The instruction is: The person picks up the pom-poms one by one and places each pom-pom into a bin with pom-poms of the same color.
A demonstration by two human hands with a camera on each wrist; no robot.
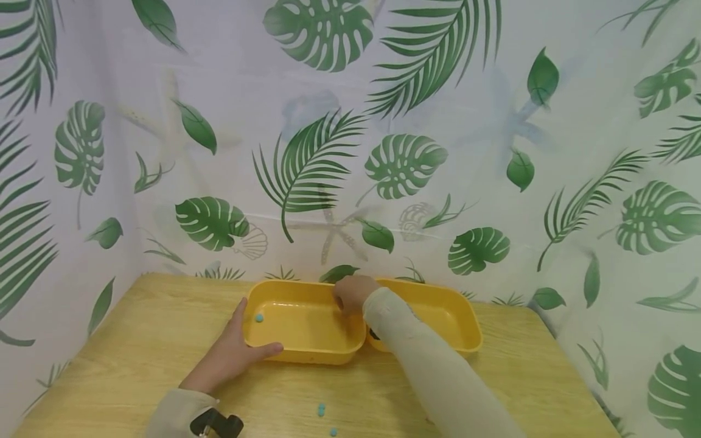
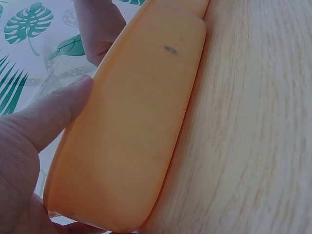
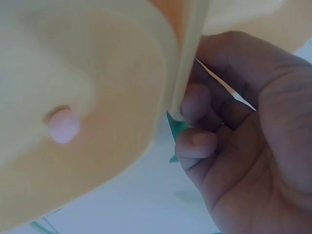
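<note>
Two yellow trays stand side by side on the table: a left tray (image 1: 306,354) and a right tray (image 1: 465,348). My left hand (image 1: 232,350) holds the left tray's left end, thumb over the near rim and fingers along the end wall. At the far side where the trays meet, my right hand (image 1: 356,293) has its fingers curled at the rims; the right wrist view shows these fingers (image 3: 195,144) against the tray edge. A small blue ball (image 1: 259,317) lies inside the left tray near its left end. A small pale pink ball (image 3: 64,126) lies in a tray in the right wrist view.
Several small blue balls (image 1: 321,410) lie on the wooden table (image 1: 383,395) in front of the trays. Behind the table hangs a white cloth (image 1: 339,243) printed with green leaves, close to the trays' far rims.
</note>
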